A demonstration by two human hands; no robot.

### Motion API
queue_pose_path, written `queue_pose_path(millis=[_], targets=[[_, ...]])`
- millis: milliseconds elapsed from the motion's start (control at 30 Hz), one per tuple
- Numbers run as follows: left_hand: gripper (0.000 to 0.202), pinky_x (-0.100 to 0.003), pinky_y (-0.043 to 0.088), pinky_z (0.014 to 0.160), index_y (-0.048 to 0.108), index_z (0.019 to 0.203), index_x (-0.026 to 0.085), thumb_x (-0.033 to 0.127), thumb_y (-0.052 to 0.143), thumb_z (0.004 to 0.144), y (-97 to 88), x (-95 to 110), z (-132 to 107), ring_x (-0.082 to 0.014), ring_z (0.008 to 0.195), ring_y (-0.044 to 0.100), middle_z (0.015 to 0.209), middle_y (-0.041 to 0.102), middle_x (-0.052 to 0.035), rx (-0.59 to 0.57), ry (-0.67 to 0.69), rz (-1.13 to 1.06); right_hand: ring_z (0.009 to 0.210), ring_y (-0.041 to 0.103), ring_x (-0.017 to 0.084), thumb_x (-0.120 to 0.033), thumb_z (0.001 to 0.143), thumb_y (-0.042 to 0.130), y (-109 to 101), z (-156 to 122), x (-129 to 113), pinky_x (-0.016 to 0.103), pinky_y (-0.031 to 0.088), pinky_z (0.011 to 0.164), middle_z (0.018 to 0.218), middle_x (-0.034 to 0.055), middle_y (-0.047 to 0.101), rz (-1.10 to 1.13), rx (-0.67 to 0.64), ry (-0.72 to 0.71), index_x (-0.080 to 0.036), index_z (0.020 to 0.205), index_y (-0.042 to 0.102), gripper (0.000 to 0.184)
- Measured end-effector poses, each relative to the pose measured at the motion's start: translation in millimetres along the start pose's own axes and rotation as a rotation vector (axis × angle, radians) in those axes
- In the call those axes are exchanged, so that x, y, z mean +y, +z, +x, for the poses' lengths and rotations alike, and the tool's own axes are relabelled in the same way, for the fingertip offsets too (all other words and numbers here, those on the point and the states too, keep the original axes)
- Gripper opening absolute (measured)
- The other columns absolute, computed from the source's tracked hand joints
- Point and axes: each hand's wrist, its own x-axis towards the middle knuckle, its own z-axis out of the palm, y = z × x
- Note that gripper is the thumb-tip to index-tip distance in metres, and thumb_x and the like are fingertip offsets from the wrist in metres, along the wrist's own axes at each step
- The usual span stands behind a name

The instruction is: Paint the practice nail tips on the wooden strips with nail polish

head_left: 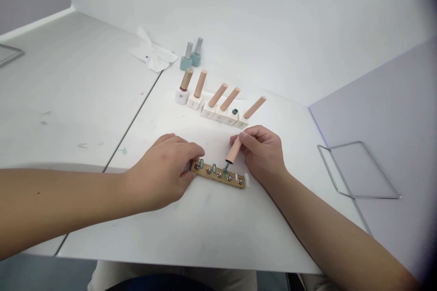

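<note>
Head view: the right hand pinches a slim peach-coloured cylindrical brush cap between thumb and fingertips, with the other fingers curled close. Its teal-wet brush points down at the teal-tinted nail tips standing on a narrow wooden strip with round metal studs, which lies on the white bench. The left hand is curled over the strip's left end, bracing it. Handling assessment: the cap appears light, stiff and smooth, so a hold high on the barrel is advised, clear of the wet bristles. The strip appears rigid but liable to shift; its end is the sound holding point. The nail tips appear small and fragile. Row of white square bottles with peach caps stands beyond.
</note>
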Motion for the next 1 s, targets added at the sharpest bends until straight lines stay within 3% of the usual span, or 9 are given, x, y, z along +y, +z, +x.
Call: queue_pose_path(millis=[200,433,800,1000], targets=[[0.017,-0.035,0.045,0.081,0.061,0.089,0.02,0.015,0.052,0.077,-2.5,2.3,-0.5,-0.0215,0.086,0.061,0.086,0.067,-0.0022,-0.015,-0.015,0.008,0.07,0.063,0.016,-0.032,0.07,0.071,1.8,1.4,-0.4,0.037,0.053,0.07,0.072,0.0023,0.067,0.047,0.07,-0.008,-0.02,0.067,0.059,0.018],[0.017,-0.035,0.045,0.079,0.061,0.09,0.02,0.015,0.052,0.077,-1.1,1.3,0.3,-0.0212,0.084,0.06,0.087,0.067,-0.0025,-0.011,0.003,0.012,0.064,0.064,0.016,-0.025,0.069,0.069,0.0,0.1,-6.6,0.034,0.053,0.066,0.062,0.0014,0.066,0.104,-0.031,0.037,-0.02,0.063,0.058,0.014],[0.018,-0.036,0.045,0.081,0.061,0.093,0.02,0.016,0.053,0.077,-0.3,-0.7,-0.7,-0.0217,0.086,0.06,0.087,0.067,-0.0025,-0.017,-0.017,-0.005,0.071,0.064,0.017,-0.031,0.071,0.071,1.5,0.5,-1.7,0.036,0.053,0.07,0.069,0.002,0.066,0.075,0.043,0.017,-0.02,0.066,0.059,0.017],[0.017,-0.036,0.045,0.08,0.06,0.092,0.02,0.015,0.052,0.078,-0.7,0.3,-0.8,-0.0214,0.084,0.06,0.087,0.067,-0.0024,-0.007,0.0,0.0,0.067,0.064,0.016,-0.027,0.071,0.069,0.2,-1.0,-4.4,0.034,0.053,0.068,0.066,0.0022,0.067,0.094,-0.026,0.01,-0.02,0.065,0.058,0.015]])
